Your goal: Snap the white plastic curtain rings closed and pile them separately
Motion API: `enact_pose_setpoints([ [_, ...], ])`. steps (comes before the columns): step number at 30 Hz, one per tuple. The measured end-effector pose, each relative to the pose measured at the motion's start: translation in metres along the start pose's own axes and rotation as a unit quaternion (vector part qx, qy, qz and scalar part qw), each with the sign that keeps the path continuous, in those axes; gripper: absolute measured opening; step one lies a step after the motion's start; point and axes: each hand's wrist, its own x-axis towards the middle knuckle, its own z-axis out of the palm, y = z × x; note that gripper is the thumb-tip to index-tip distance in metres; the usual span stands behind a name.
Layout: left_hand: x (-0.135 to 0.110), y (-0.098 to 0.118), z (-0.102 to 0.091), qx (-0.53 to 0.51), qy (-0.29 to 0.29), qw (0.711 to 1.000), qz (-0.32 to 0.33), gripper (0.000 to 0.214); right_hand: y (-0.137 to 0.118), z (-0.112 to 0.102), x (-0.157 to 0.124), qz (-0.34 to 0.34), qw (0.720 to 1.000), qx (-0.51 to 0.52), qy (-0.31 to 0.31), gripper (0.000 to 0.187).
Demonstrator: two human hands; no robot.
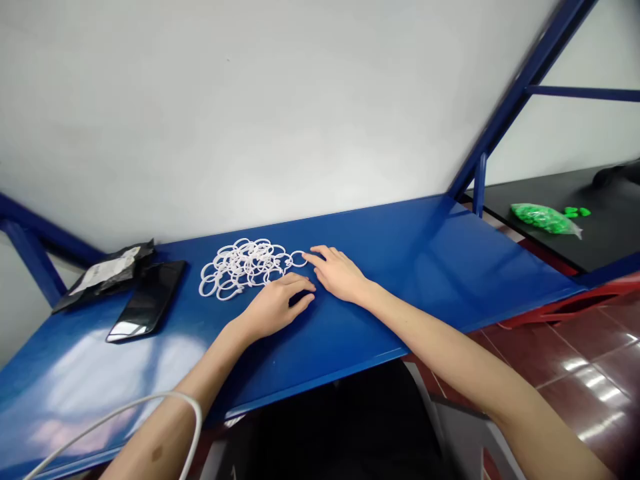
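A loose pile of white plastic rings (250,259), each with a small clasp, lies on the blue table (390,247). My right hand (337,272) rests just right of the pile, fingers stretched out. Its fingertips touch or nearly touch a single white ring (299,259) at the pile's right edge. In front of the pile is my left hand (277,303), palm down, with the thumb apart from the curved fingers and nothing between them. It hides a little of the pile's near edge.
Left on the table are a black phone (147,303) and a dark plastic package (107,275) with a white label. A white cable (125,405) crosses my left forearm. Blue frame bars (500,127) rise at the right. Beyond, a bag of green pieces (543,217) lies on a black table (530,193).
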Motion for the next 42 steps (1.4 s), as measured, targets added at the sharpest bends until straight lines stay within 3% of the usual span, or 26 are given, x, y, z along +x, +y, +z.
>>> enact_pose_setpoints([
  [7,0.0,-0.001,0.001,-0.008,0.016,1.0,0.014,0.023,0.001,-0.004,0.001,-0.007,1.0,-0.001,-0.001,0.018],
  [17,0.002,-0.008,-0.001,0.104,0.158,0.981,-0.044,0.022,0.001,-0.011,-0.003,-0.049,0.998,0.025,-0.017,0.01],
  [23,0.001,-0.013,0.0,0.161,0.178,0.968,-0.072,0.021,-0.001,-0.015,-0.003,-0.052,0.997,0.053,-0.028,0.012],
  [28,0.002,-0.011,0.001,0.135,0.184,0.972,-0.06,0.016,-0.001,-0.017,-0.003,-0.046,0.993,0.105,-0.04,0.014],
  [34,0.001,-0.008,-0.001,0.087,0.224,0.968,-0.068,0.008,-0.006,-0.016,-0.006,0.032,0.975,0.222,0.002,0.027],
  [37,0.001,-0.007,-0.002,0.057,0.229,0.968,-0.082,0.011,-0.011,-0.017,-0.006,0.019,0.969,0.242,0.043,0.029],
  [42,0.001,-0.002,-0.003,0.002,0.241,0.967,-0.089,0.015,-0.013,-0.021,-0.005,-0.042,0.967,0.239,0.077,0.017],
])
